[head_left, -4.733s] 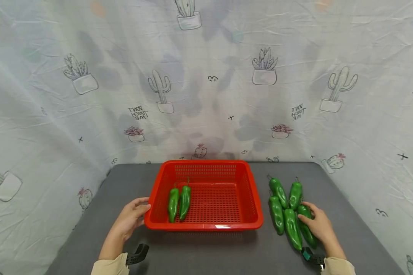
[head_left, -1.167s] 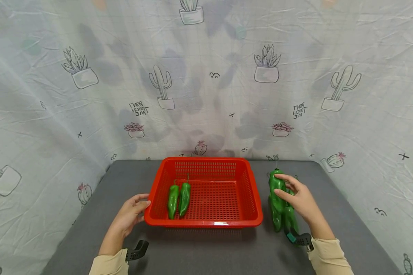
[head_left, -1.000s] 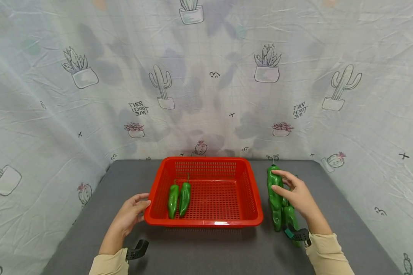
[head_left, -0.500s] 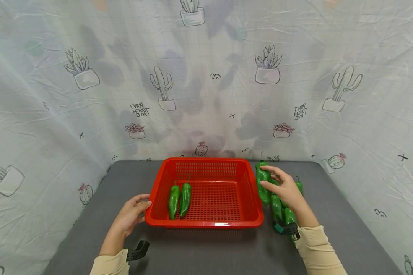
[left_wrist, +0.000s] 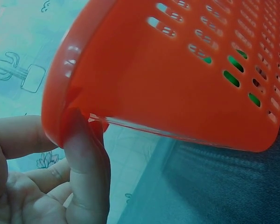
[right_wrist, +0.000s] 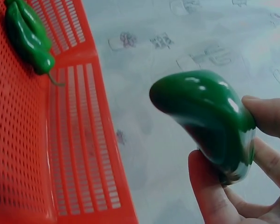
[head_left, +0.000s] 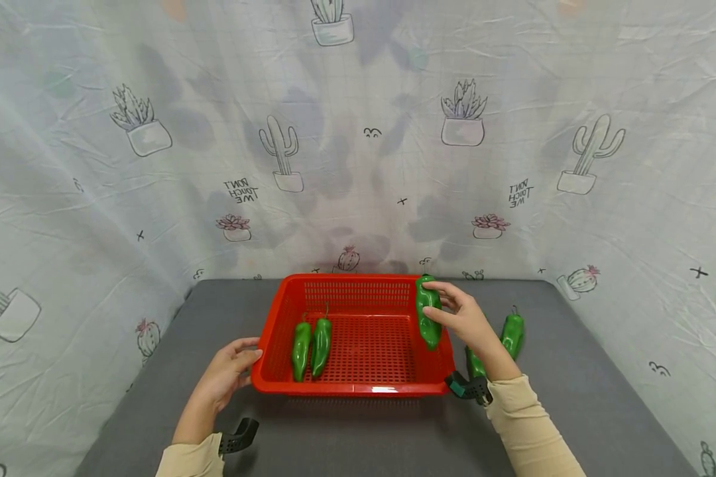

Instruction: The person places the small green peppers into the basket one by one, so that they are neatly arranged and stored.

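Observation:
My right hand pinches a green pepper between thumb and fingers, up at the right rim of the red basket. In the right wrist view the held pepper points its tip toward the basket wall. My left hand grips the basket's left rim; the left wrist view shows thumb and a finger pinching that rim. Inside the basket, at its left, two green peppers lie side by side.
To the right of the basket more green peppers lie on the grey table, partly hidden by my right forearm. A patterned white cloth hangs behind and at both sides.
My right hand went from the peppers on the right, lifted one and carried it left to the basket's right rim. My left hand has kept its place on the left rim.

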The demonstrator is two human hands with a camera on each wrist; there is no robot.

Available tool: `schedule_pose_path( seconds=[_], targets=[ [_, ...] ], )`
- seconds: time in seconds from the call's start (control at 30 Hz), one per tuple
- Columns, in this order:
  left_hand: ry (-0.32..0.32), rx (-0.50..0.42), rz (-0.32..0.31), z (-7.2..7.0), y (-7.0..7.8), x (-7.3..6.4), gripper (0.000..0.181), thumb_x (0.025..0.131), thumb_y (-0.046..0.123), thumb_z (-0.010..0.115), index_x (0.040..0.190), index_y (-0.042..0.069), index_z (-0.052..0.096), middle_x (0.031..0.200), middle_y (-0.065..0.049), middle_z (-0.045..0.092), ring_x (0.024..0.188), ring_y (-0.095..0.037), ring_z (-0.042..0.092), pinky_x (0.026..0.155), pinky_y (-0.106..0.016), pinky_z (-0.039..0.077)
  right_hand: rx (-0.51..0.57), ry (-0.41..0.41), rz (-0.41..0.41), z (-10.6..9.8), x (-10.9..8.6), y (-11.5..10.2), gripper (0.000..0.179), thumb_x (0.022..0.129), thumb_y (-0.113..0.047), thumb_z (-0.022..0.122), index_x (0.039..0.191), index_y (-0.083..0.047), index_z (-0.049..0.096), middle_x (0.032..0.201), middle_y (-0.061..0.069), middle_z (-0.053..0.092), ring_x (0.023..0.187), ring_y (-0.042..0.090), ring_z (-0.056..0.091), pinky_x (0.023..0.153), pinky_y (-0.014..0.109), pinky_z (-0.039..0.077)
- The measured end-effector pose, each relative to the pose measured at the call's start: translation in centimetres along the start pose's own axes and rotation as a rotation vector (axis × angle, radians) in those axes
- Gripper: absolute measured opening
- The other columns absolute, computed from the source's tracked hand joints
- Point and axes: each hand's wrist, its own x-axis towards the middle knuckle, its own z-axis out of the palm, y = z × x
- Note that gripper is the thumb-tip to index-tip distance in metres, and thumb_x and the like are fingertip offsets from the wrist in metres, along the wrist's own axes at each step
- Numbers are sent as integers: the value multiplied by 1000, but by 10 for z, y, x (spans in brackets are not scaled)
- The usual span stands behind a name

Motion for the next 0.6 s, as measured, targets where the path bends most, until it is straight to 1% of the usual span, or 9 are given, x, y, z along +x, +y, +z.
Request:
schedule_pose_path(
  seconds=[0.1,0.17,0.27,0.43,0.6],
  targets=[
    [0,0,4,0,0,-1,49,98,13,50,139,-6,31,114,-12,63,89,-13,64,72,-29,54,30,-23,-14,9,8,-2,49,92,-19,63,137,-13,47,141,16,44,132,39,38,97,51,43],
    [0,-4,7,0,0,-1,49,98,13,50,139,-6,31,113,-11,63,89,-13,64,71,-29,54,49,-41,-23,14,13,-3,48,92,-17,63,137,-12,47,139,17,46,130,39,42,92,47,47],
    [2,-9,10,1,-1,-1,49,98,13,50,139,-6,31,112,-11,63,88,-13,64,71,-29,54,76,-65,-21,23,21,-4,48,92,-17,63,137,-12,47,139,17,46,127,38,45,89,43,49],
    [-1,-8,7,0,-2,-1,49,98,13,51,138,-7,31,112,-12,63,88,-14,64,71,-30,54,122,-79,20,40,33,-9,48,91,-20,65,135,-13,49,137,15,47,125,34,48,89,41,49],
    [4,-6,8,1,-1,0,48,98,13,50,138,-6,32,112,-12,63,86,-13,64,70,-29,54,154,-95,38,56,46,-11,49,90,-19,66,135,-12,49,132,18,49,120,34,51,86,40,50]
  ],
)
